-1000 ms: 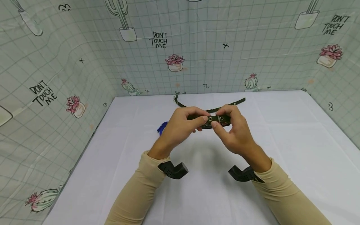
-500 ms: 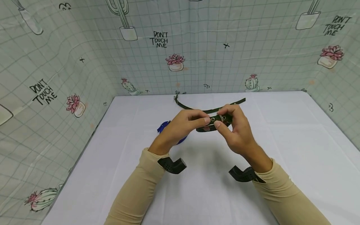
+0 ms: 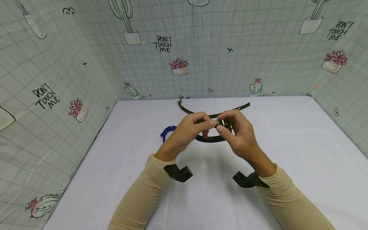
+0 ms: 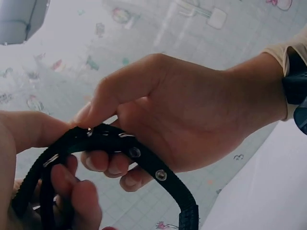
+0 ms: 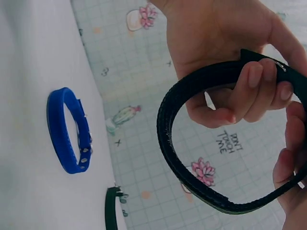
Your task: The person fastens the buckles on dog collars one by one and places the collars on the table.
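In the head view a dark pet collar [image 3: 211, 139] is held up over the table, bent into a loop. The left hand [image 3: 188, 127] pinches its strap between thumb and fingers from the left. From the other side the right hand [image 3: 242, 132] grips it at the metal buckle [image 3: 222, 122], thumb toward the camera. Metal eyelets line the strap [image 4: 177, 194] in the left wrist view, where the hands' fingertips meet at the top of the loop. The right wrist view shows the rounded band [image 5: 165, 129] hanging between the two hands, with the left hand's fingers [image 5: 252, 79] curled round it.
A blue collar [image 5: 57, 129] lies on the white table [image 3: 138, 143], partly behind the left hand in the head view. Another dark green strap [image 3: 185, 110] curves along the table's back, beyond the hands. Patterned cloth walls [image 3: 210, 64] stand behind and at the sides.
The collar has turned, and its loop has spread so that the lower band hangs farther below the fingers. Both hands keep their hold with small finger shifts.
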`<act>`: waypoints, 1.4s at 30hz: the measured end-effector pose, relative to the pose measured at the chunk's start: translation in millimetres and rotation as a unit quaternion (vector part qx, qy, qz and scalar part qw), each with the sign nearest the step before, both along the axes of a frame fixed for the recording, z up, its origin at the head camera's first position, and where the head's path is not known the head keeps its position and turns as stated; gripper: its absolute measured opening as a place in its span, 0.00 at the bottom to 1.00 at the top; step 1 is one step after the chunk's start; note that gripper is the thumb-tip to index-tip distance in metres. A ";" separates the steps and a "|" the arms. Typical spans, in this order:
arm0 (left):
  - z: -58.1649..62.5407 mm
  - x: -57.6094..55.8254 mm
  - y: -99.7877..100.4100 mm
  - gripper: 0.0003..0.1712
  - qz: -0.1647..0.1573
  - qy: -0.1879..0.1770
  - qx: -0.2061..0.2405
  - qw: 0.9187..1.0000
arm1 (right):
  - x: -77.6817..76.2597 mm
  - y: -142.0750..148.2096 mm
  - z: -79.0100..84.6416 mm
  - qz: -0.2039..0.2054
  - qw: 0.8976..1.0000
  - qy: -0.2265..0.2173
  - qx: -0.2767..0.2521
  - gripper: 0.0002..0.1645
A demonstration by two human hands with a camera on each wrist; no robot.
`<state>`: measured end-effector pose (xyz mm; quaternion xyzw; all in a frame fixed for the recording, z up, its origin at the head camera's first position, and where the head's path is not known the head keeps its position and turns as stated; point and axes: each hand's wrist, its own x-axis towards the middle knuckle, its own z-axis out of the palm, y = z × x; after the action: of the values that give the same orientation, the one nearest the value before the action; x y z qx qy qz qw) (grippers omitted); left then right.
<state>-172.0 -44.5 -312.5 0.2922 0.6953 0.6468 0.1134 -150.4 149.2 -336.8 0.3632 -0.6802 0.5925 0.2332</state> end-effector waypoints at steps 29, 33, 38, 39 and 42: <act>0.1 -3.2 -5.9 0.15 0.011 0.043 0.035 0.998 | -1.3 5.9 7.7 -0.024 0.992 -0.106 -0.063 0.09; -0.6 -3.9 -6.3 0.17 -0.007 0.053 0.028 0.998 | -1.9 7.3 7.5 -0.033 0.991 -0.114 -0.057 0.10; -1.9 -3.8 -4.4 0.16 -0.001 0.065 0.011 0.998 | -3.0 8.9 7.9 -0.061 0.991 -0.115 -0.027 0.12; -2.3 -3.6 -4.0 0.16 0.005 0.068 0.004 0.998 | -3.2 9.1 8.0 -0.067 0.991 -0.113 -0.018 0.12; -2.8 -2.2 -2.8 0.17 0.023 0.079 -0.020 0.996 | -2.8 9.7 7.9 -0.073 0.992 -0.099 0.009 0.13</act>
<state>-174.2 -47.3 -315.2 0.3239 0.7213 0.6102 0.0491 -153.2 158.9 -328.9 0.2544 -0.7296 0.6011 0.2042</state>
